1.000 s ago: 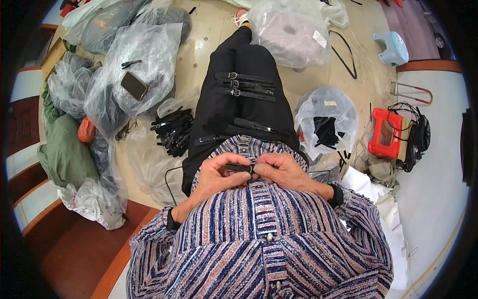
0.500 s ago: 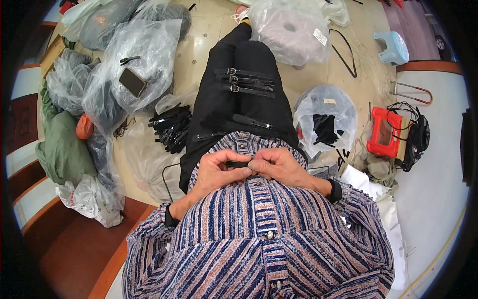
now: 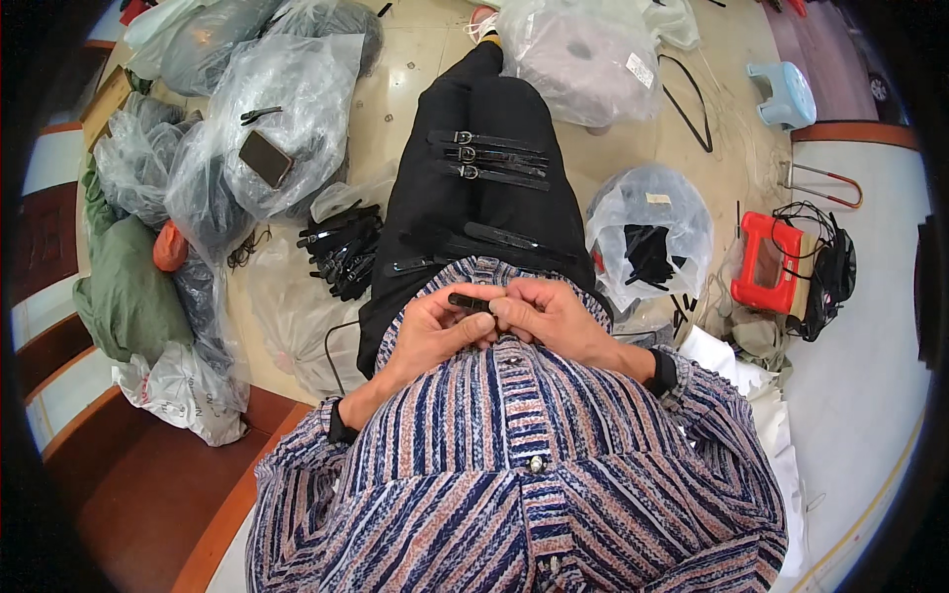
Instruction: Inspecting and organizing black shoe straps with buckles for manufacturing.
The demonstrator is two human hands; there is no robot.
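Observation:
Close in front of my belly, both hands meet on a short glossy black strap (image 3: 470,302). My left hand (image 3: 440,328) pinches it between thumb and fingers, and my right hand (image 3: 554,321) is closed at its right end, hiding that part. Several black straps lie across my dark trousers. Among them, three buckle straps (image 3: 504,155) with silver buckles rest on my thighs, and a plain black strap (image 3: 504,237) lies nearer my hands. Left of my legs is a heap of black straps (image 3: 341,252).
On the right sits a clear plastic bag (image 3: 682,212) with black pieces inside, beside a red plastic frame (image 3: 751,262) and a pale blue stool (image 3: 786,97). A phone (image 3: 265,158) lies on stuffed clear bags at left. A large wrapped bundle (image 3: 573,59) stands beyond my legs.
The strap in my hands has tilted and shows more of its left end above my left thumb. My fingers have shifted slightly around it. The straps on my lap stay put.

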